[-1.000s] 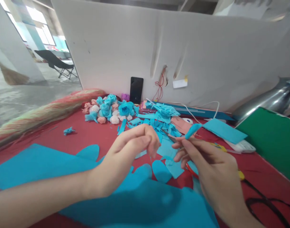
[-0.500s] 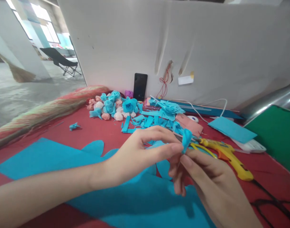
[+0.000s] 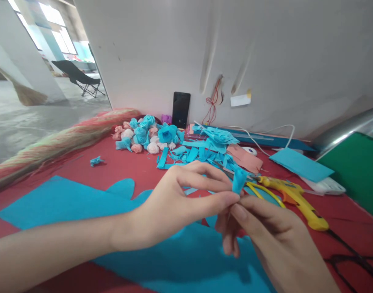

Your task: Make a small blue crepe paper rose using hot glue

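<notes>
Head view:
1. A rolled blue paper bud [image 3: 239, 181], flared at its top, is held above a flat, round-lobed blue sheet [image 3: 186, 264].
2. Its base is pinched by the left hand [image 3: 180, 199], thumb and fingertip nearly closed, and gripped just below by the curled right hand [image 3: 271, 232].
3. Crinkled roses [image 3: 141, 135] are heaped behind on the red tabletop [image 3: 72, 167].
</notes>
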Action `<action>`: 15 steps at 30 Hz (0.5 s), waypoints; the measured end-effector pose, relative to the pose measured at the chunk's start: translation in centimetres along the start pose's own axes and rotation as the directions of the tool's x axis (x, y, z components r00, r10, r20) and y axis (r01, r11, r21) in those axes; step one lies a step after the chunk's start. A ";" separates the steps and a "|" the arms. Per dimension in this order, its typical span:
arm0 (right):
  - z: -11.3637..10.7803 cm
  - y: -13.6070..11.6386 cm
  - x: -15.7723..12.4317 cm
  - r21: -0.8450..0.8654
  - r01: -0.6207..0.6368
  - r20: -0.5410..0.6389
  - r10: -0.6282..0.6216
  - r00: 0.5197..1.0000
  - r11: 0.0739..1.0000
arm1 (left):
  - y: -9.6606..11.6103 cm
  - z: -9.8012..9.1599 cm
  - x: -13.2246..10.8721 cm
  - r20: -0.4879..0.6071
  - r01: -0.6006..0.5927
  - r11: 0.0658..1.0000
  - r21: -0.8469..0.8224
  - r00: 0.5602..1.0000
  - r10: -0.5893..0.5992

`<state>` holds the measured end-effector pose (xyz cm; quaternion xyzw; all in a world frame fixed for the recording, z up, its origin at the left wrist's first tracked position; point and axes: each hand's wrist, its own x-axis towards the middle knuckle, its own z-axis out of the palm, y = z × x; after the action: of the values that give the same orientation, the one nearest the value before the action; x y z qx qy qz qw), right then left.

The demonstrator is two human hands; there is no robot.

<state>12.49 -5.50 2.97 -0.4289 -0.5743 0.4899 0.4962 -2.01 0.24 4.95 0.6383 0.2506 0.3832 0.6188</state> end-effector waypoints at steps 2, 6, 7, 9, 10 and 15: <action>0.1 -0.1 0.0 0.052 0.008 -0.004 -0.008 1.000 0.999 | 0.0 -0.1 -0.1 0.024 0.028 0.999 -0.032 0.999 -0.027; 0.0 -0.2 -0.2 0.089 0.002 -0.022 0.000 1.000 0.996 | -0.1 -0.3 0.0 0.068 -0.072 0.996 0.044 0.995 0.069; 0.0 -0.2 -0.2 0.075 0.003 -0.022 -0.001 1.000 0.997 | -0.1 -0.4 0.1 0.072 -0.104 0.992 0.066 0.992 0.099; -0.1 -0.2 -0.1 0.025 0.007 -0.023 -0.006 1.000 1.000 | -0.1 -0.4 0.1 0.079 -0.104 0.993 0.054 0.992 0.100; -0.2 -0.2 -0.1 -0.011 0.014 -0.024 -0.014 1.000 1.000 | -0.2 -0.4 0.1 0.078 -0.083 0.996 0.035 0.994 0.080; -0.1 -0.1 0.2 -0.206 0.093 -0.029 -0.101 0.994 0.974 | -0.5 0.0 0.1 -0.014 -0.140 0.980 0.143 0.990 0.143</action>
<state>12.56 -5.28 3.11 -0.4587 -0.6320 0.3947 0.4841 -1.94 0.36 4.47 0.6923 0.2386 0.4151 0.5399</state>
